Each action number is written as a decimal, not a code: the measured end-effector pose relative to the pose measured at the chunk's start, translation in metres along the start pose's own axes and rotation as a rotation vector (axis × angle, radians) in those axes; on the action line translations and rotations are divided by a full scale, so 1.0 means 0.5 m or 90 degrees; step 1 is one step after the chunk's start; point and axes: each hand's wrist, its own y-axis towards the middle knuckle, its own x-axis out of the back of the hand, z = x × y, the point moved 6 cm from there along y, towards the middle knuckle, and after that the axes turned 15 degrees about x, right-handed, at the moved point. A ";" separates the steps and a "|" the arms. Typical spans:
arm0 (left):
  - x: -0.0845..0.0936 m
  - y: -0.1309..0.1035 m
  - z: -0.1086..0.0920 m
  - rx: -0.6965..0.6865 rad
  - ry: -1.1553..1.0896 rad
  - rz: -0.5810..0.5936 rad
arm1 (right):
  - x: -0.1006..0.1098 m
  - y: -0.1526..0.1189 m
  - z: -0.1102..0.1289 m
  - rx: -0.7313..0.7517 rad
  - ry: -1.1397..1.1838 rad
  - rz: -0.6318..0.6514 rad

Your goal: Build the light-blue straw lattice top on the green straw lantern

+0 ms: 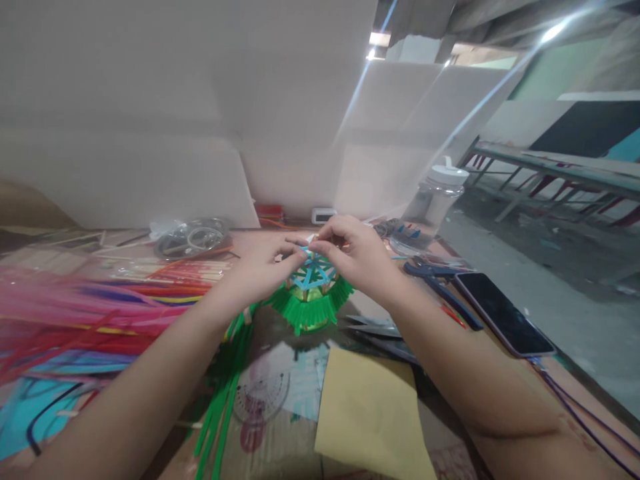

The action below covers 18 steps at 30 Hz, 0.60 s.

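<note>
In the head view, a small craft model [311,308] made of pipe cleaners stands at the middle of the table. Its lower part is a ring of green fringe, and above that rises a light blue frame [306,279] of slanting strips. My left hand [273,263] reaches in from the left, its thumb and fingers closed at the model's peak. From the other side, my right hand [353,250] pinches at the same peak, fingertips nearly meeting the left ones. Whatever small piece lies between the right fingertips is hidden.
Bundled pink and red pipe cleaners [95,300] lie left, green pipe cleaners [223,407] nearer me. Yellow paper [373,410] is in front, beside scissors [375,327]. Pliers [445,290], a phone [504,313] and a clear bottle [433,203] stand or lie right. White boards [175,100] rise behind.
</note>
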 end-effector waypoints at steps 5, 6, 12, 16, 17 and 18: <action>0.000 -0.006 -0.005 -0.004 0.003 -0.020 | -0.002 0.001 -0.002 -0.025 0.006 0.017; 0.000 -0.007 -0.005 -0.002 0.002 -0.022 | -0.002 0.001 -0.003 -0.029 0.007 0.019; -0.002 -0.009 -0.002 0.005 -0.012 -0.018 | -0.003 0.001 -0.006 -0.020 0.018 0.007; -0.003 -0.008 0.003 0.011 -0.017 -0.022 | -0.004 0.002 -0.009 -0.029 0.020 0.007; -0.003 -0.007 0.004 0.010 -0.016 -0.023 | -0.005 0.002 -0.010 -0.039 0.020 0.009; -0.003 -0.007 0.003 0.007 -0.016 -0.026 | -0.005 0.002 -0.012 -0.048 0.022 0.010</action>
